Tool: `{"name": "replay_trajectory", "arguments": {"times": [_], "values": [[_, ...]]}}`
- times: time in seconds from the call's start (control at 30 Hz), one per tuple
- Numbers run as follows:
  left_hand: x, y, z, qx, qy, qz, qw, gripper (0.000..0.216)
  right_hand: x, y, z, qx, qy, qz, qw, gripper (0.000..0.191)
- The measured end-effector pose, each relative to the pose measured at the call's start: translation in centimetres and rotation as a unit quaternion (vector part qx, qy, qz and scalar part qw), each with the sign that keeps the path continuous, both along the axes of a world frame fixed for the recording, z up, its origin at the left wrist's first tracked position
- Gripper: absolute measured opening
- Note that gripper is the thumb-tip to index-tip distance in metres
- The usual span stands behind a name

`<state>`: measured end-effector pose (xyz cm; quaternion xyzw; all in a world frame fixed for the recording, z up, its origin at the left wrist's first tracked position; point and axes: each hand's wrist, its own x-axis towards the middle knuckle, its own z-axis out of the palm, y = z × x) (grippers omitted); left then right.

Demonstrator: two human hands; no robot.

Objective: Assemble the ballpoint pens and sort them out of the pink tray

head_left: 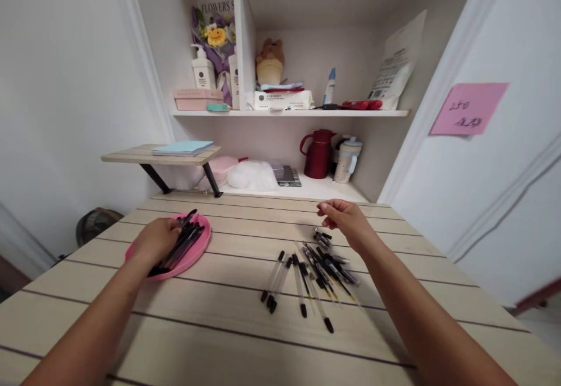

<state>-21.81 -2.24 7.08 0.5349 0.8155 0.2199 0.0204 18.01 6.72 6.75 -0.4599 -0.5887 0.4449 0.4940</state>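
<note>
A round pink plate (202,245) lies at the left of the table with several black pens (186,243) heaped on it. My left hand (160,238) reaches over the plate, its fingers closed on a black pen there; the fingertips are partly hidden. Right of the middle, my right hand (344,217) hovers above the table, fingers loosely bent and apart, nothing visible in them. Just below it is a loose pile of pens and pen parts (326,266), some with yellow bits. Several clear pens with black caps (276,281) lie side by side left of the pile.
A small raised shelf (127,155) with blue-covered paper (184,147) stands at the back left. Behind the table, a white cabinet holds a red jug (319,155), a pale cup (348,161) and a white plastic bag (252,174). A pink note (470,108) is on the right wall.
</note>
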Motion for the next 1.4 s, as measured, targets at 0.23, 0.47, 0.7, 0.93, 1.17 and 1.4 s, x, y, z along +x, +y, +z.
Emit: {"name": "replay_trajectory", "arguments": {"times": [0.23,0.47,0.7,0.93,1.17,1.4], "values": [[2.0,-0.2,0.2,-0.016,0.09,-0.019,0.996,0.023,-0.4,-0.2,0.0,0.006,-0.002,0.022,1.0,0.025],[13.7,1.0,-2.4,-0.029,0.033,-0.304,0.952,0.018,-0.3,-0.1,0.4,0.004,-0.036,0.017,0.999,0.018],[19.2,1.6,-4.8,-0.068,0.027,-0.282,0.956,0.02,2.3,-1.1,-1.2,-0.008,-0.084,0.0,0.996,0.015],[19.3,1.9,-6.0,-0.063,0.036,-0.257,0.964,0.019,3.9,-1.0,-4.5,-0.03,-0.149,-0.015,0.988,0.014],[18.5,2.7,-6.3,-0.026,-0.124,-0.248,0.961,0.014,3.9,-3.9,-2.5,-0.001,-0.502,0.039,0.864,0.005],[18.5,2.9,-6.2,-0.011,-0.492,-0.219,0.843,0.019,2.2,-5.5,-2.6,0.027,-0.667,0.069,0.741,0.015]]}}
